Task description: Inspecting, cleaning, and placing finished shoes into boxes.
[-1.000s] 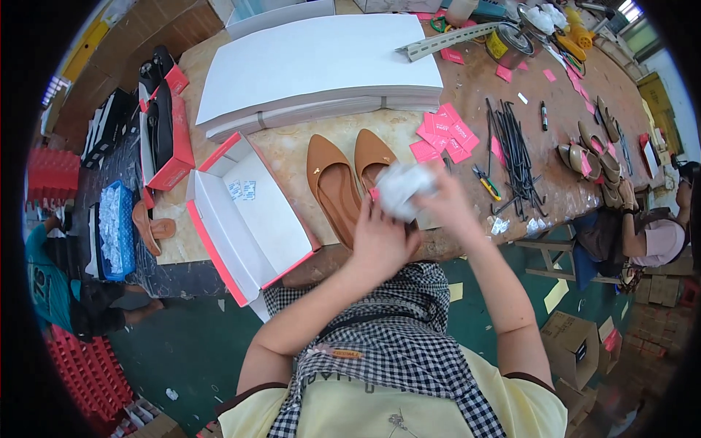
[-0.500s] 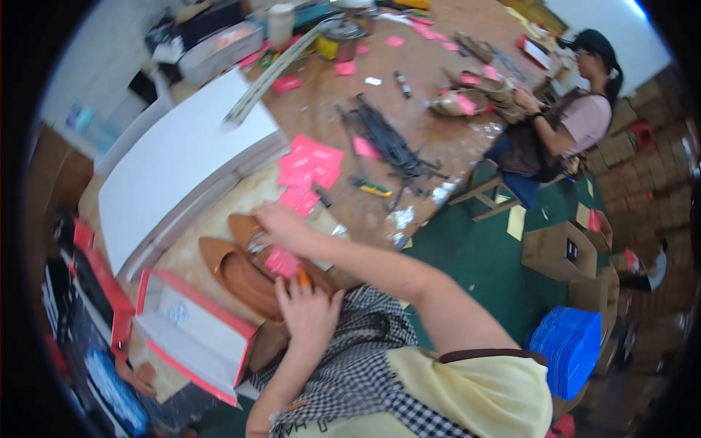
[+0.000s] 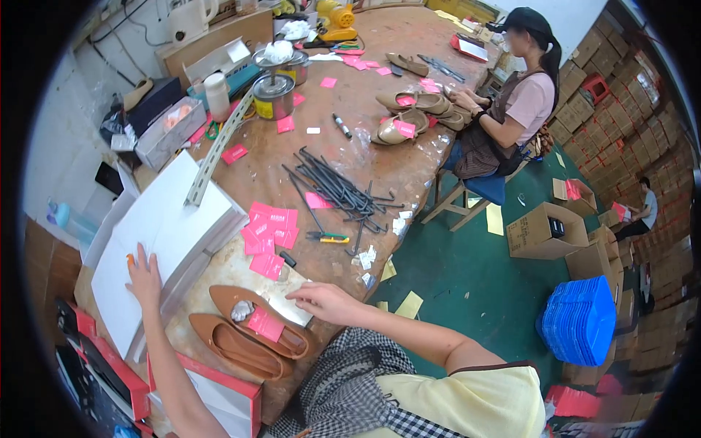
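Two brown flat shoes lie side by side on the wooden table near me: one shoe (image 3: 259,321) has crumpled white paper in its toe and a pink card across it, the other shoe (image 3: 230,347) sits just in front of it. My right hand (image 3: 321,299) hovers beside the first shoe's heel, fingers loosely spread, holding nothing. My left hand (image 3: 144,274) rests flat on a stack of white paper sheets (image 3: 168,241) at the left. A red and white shoebox (image 3: 219,390) stands open below the shoes.
Pink cards (image 3: 270,233) and a heap of dark metal rods (image 3: 336,190) lie mid-table. Tins (image 3: 274,95), boxes and more shoes (image 3: 401,128) sit farther back. A seated person (image 3: 511,109) works at the right edge. Cardboard boxes (image 3: 544,230) and a blue stack (image 3: 580,321) stand on the green floor.
My left hand has gone from the shoes over to the white paper stack. My right hand has come off the shoe, leaving the paper wad and pink card in it. The view has swung right.
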A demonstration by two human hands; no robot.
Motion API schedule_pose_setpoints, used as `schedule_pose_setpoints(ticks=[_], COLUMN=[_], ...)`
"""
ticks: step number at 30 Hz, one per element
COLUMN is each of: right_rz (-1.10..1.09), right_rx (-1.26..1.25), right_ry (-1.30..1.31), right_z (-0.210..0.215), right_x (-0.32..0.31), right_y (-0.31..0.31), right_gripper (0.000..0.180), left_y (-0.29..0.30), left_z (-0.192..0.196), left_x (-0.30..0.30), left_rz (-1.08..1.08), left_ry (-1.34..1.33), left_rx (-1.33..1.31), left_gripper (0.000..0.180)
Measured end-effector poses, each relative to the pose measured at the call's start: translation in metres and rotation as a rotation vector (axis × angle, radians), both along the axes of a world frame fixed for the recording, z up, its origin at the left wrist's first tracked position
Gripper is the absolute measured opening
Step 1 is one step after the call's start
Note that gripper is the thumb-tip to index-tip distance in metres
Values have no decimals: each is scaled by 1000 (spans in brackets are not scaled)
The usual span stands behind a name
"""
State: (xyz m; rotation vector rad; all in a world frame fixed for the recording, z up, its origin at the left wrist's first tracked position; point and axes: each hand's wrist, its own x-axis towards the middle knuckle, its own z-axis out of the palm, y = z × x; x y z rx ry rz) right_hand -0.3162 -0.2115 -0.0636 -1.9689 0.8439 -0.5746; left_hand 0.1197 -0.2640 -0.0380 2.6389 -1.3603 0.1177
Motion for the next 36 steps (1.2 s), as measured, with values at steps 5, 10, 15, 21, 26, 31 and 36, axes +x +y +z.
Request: schedule_pose_setpoints(ticks=[5,10,15,21,26,31,36], right_rz=[49,-201,287,560,196,485,442], right_rx=[468,1466,1313,-87,369,-588,-984], right_ry=[-477,-719,-142,-183,-93,177,424], right_z=[9,50,91,109,51,10,-9], right_x=[24,39,62,92,126,142,210], right_y=[-1,3,40,61,11,28,37], right_gripper=[64,63,59,84,40,20,22], left_y=[31,164,209,211,230,230,229], left_z=[35,112,79,47,18,-9,-15], left_x=[-77,-247,-246,-211,-209,-263,-263], left_rz=[-455,-1185,-550,-99,-12,-389,-433], left_ry=[229,455,856,840,1049,318,324], left_rx=[-348,-421,-775,-840,-477,-224,-183], left_gripper=[25,20,22,36,45,26,20])
